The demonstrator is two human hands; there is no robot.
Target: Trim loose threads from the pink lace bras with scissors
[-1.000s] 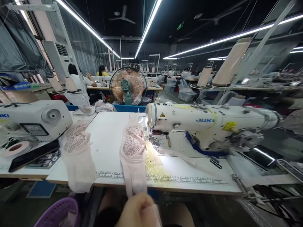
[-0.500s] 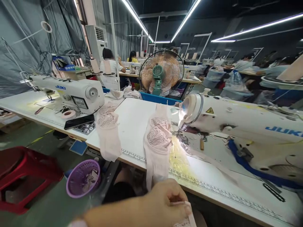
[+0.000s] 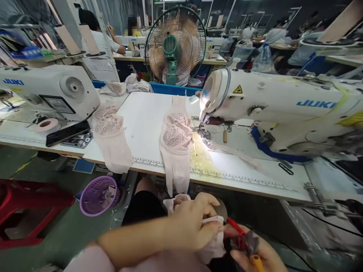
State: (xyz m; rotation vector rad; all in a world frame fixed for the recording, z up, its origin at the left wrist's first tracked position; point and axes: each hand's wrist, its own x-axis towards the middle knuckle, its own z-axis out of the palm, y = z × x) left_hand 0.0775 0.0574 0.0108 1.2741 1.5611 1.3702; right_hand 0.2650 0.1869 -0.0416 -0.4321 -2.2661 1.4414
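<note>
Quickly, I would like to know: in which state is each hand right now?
Left hand: closed, holding a pale pink garment.
Right hand: closed, holding a blurred red tool.

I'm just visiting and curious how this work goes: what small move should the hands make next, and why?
Perhaps bring the red-and-orange tool, possibly snips though blurred, to the edge of the pale fabric piece: the left hand pinches that fabric, and the right hand holds the tool close beside it.
</note>
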